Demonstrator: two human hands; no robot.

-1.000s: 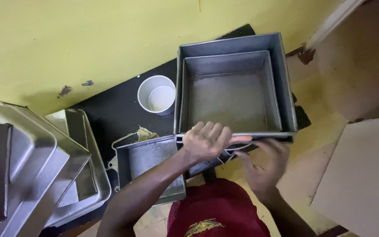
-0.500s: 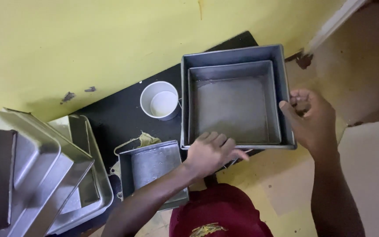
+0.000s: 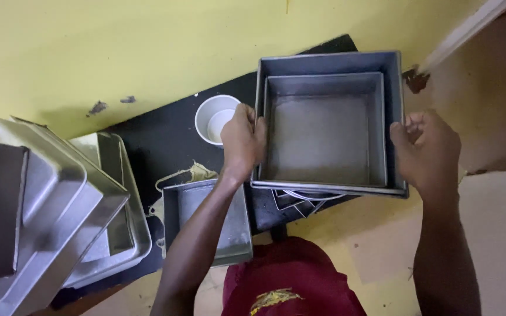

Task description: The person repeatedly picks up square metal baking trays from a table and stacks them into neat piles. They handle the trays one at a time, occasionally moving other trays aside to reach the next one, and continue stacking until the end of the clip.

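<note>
At the frame's centre, the left hand (image 3: 243,140) and right hand (image 3: 426,152) grip opposite sides of 2 nested square pans (image 3: 329,64). A white cup (image 3: 206,120) sits just left.

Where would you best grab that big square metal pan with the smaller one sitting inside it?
Probably by its two opposite side walls, one hand from each side, as the left hand and right hand do now. The big square pan is wide with straight upright walls, and the smaller pan nests inside, so a level two-sided grip seems steadiest.
</note>
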